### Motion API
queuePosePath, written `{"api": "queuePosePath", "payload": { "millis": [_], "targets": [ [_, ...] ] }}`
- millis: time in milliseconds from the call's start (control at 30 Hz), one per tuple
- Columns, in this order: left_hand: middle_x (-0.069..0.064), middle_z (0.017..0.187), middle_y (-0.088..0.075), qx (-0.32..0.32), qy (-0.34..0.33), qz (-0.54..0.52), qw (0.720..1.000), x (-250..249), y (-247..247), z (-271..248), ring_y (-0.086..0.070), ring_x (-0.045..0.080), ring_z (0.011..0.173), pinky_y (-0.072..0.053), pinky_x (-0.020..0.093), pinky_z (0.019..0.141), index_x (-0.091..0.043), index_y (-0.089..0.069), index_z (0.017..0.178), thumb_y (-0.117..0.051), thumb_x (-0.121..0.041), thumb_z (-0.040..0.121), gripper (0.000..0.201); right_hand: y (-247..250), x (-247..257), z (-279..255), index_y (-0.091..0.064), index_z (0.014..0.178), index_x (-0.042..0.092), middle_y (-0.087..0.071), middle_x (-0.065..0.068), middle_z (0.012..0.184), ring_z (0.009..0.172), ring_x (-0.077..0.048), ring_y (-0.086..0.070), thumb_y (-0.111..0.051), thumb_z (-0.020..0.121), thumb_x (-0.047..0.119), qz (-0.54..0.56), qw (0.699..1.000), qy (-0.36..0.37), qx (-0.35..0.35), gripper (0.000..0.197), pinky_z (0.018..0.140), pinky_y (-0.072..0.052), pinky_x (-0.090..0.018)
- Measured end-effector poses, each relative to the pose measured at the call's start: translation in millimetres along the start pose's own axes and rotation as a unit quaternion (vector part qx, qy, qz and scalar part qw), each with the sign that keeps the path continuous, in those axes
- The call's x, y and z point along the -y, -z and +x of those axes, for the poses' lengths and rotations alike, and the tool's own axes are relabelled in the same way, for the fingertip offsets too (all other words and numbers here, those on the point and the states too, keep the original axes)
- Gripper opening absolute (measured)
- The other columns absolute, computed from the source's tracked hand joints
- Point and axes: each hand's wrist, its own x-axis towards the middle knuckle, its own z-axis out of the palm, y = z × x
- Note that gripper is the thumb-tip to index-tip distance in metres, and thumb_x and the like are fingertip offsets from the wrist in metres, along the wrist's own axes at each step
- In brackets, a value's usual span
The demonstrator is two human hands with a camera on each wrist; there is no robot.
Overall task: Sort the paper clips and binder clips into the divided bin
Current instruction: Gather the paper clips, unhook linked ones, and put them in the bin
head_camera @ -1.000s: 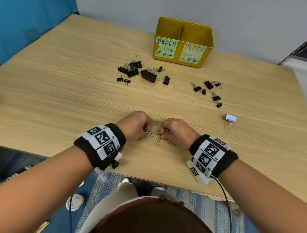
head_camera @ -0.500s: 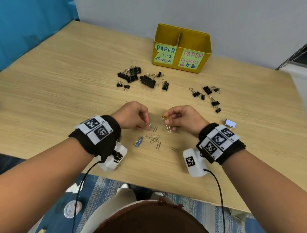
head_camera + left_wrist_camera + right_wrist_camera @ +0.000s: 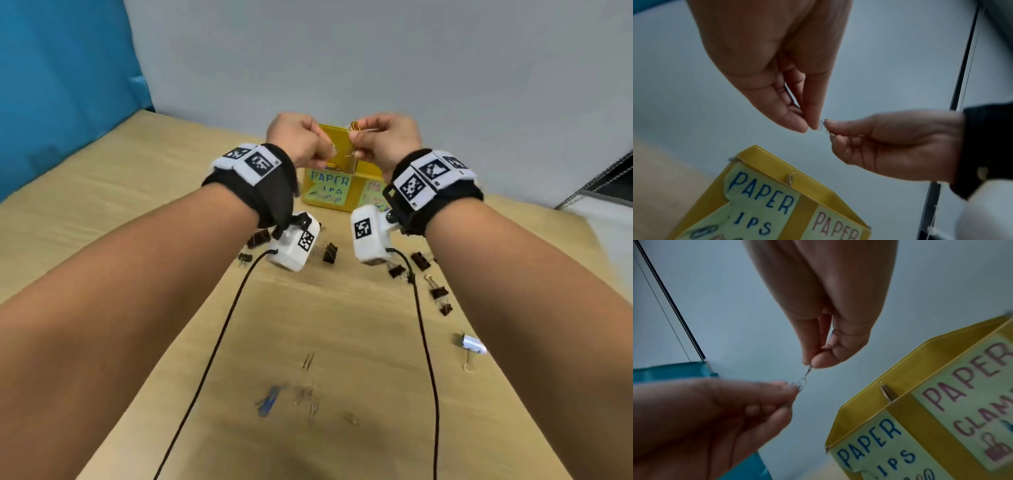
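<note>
Both our hands have risen from the near part of the surface (image 3: 359,325), where they were picking at the loose clips a second ago, and now hover over the yellow divided bin (image 3: 364,186) at the far edge. Our left hand (image 3: 296,138) pinches a silver paper clip (image 3: 802,381) between thumb and fingertips, the other fingers curled in. Our right hand (image 3: 385,137) pinches a small bunch of paper clips (image 3: 352,126), one of them gold, likewise between thumb and forefinger. In the wrist views the two pinches meet almost tip to tip, and the clips appear hooked together; we cannot tell for certain. They hang above the bin's left compartment, the one labelled PAPER, with a cardboard divider (image 3: 888,392) standing between it and the compartment labelled PAPER CLAMPS.

On the surface below our wrists lie black binder clips (image 3: 329,251) in scattered groups, some left of centre, more (image 3: 438,293) to the right. A white binder clip (image 3: 474,344) lies apart on the right. Nearer to us a few loose paper clips (image 3: 308,394) lie blurred, with a blue paper clip (image 3: 269,401) just to their left.
</note>
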Motion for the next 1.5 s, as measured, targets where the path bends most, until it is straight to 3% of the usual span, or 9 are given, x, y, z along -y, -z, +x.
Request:
{"api": "queuePosePath", "payload": {
  "millis": [100, 233, 333, 467, 567, 767, 967, 1300, 1500],
  "targets": [
    [-0.005, 0.05, -0.063, -0.037, -0.001, 0.078, 0.996, 1, -14, 37, -0.061, 0.013, 0.055, -0.06, 0.023, 0.06, -0.013, -0.06, 0.057, -0.072, 0.005, 0.071, 0.026, -16, -11, 39, -0.058, 0.064, 0.019, -0.061, 0.0, 0.067, 0.055, -0.015, -0.057, -0.069, 0.078, 0.003, -0.06, 0.997, -0.019, -0.041, 0.023, 0.072, -0.057, -0.035],
    [0.006, 0.098, -0.073, -0.025, -0.021, 0.225, 0.974, 12, -21, 54, -0.067, 0.021, 0.098, -0.051, 0.027, 0.091, -0.012, -0.075, 0.094, -0.072, -0.011, 0.077, 0.018, -27, -31, 59, -0.063, 0.065, 0.021, -0.062, 0.0, 0.069, 0.073, -0.02, -0.061, -0.063, 0.078, 0.002, -0.153, 0.987, -0.047, -0.028, 0.023, 0.086, -0.056, -0.038],
    [0.005, 0.119, -0.067, -0.041, -0.049, 0.267, 0.961, 21, -19, 47, -0.06, 0.021, 0.112, -0.046, 0.031, 0.101, -0.016, -0.069, 0.112, -0.065, -0.02, 0.083, 0.03, -24, -35, 53, -0.071, 0.101, 0.014, -0.067, -0.005, 0.094, 0.094, -0.02, -0.061, -0.058, 0.081, 0.001, -0.188, 0.982, -0.022, -0.007, 0.027, 0.096, -0.05, -0.033],
    [0.003, 0.085, -0.065, -0.012, -0.085, 0.272, 0.958, 36, -4, -9, -0.057, 0.016, 0.077, -0.044, 0.024, 0.074, -0.017, -0.071, 0.102, -0.068, -0.023, 0.081, 0.022, -11, -36, -5, -0.07, 0.104, 0.015, -0.067, 0.005, 0.097, 0.09, -0.004, -0.061, -0.059, 0.082, 0.005, -0.217, 0.972, 0.086, -0.016, 0.027, 0.088, -0.049, -0.02],
    [-0.01, 0.066, -0.054, 0.088, -0.062, 0.329, 0.938, 60, 3, -73, -0.049, 0.006, 0.062, -0.039, 0.024, 0.067, -0.019, -0.072, 0.089, -0.071, -0.021, 0.078, 0.012, -3, -58, -71, -0.072, 0.097, 0.014, -0.063, 0.007, 0.079, 0.065, 0.004, -0.054, -0.064, 0.08, 0.007, -0.241, 0.957, 0.089, 0.131, 0.019, 0.068, -0.045, -0.013],
    [-0.016, 0.063, -0.053, 0.206, 0.032, 0.401, 0.892, 113, 13, -172, -0.048, -0.002, 0.059, -0.032, 0.016, 0.052, -0.02, -0.068, 0.077, -0.076, -0.018, 0.07, 0.01, 1, -104, -186, -0.069, 0.104, 0.016, -0.056, 0.015, 0.083, 0.072, 0.005, -0.051, -0.067, 0.082, 0.018, -0.387, 0.846, 0.034, 0.365, 0.022, 0.074, -0.048, -0.013],
    [-0.008, 0.074, -0.054, 0.223, 0.066, 0.454, 0.86, 131, 17, -207, -0.054, 0.014, 0.075, -0.037, 0.023, 0.063, -0.018, -0.065, 0.088, -0.08, -0.02, 0.065, 0.028, -11, -117, -206, -0.068, 0.11, 0.017, -0.053, 0.005, 0.095, 0.089, -0.007, -0.05, -0.066, 0.082, 0.015, -0.422, 0.832, 0.085, 0.351, 0.028, 0.087, -0.045, -0.023],
    [0.008, 0.103, -0.063, 0.176, 0.001, 0.455, 0.873, 139, 16, -230, -0.058, 0.023, 0.098, -0.039, 0.023, 0.075, -0.011, -0.069, 0.09, -0.066, -0.006, 0.078, 0.013, -18, -126, -227, -0.061, 0.098, 0.007, -0.046, -0.001, 0.096, 0.086, -0.014, -0.047, -0.049, 0.09, 0.005, -0.458, 0.826, 0.06, 0.324, 0.015, 0.077, -0.036, -0.021],
    [0.012, 0.102, -0.066, 0.184, -0.013, 0.453, 0.872, 142, 13, -238, -0.059, 0.025, 0.098, -0.036, 0.023, 0.073, -0.006, -0.066, 0.095, -0.055, 0.0, 0.083, 0.018, -8, -120, -250, -0.061, 0.099, 0.005, -0.058, -0.002, 0.087, 0.082, -0.013, -0.05, -0.05, 0.09, 0.007, -0.385, 0.868, 0.035, 0.313, 0.014, 0.063, -0.036, -0.016]
  ]
}}
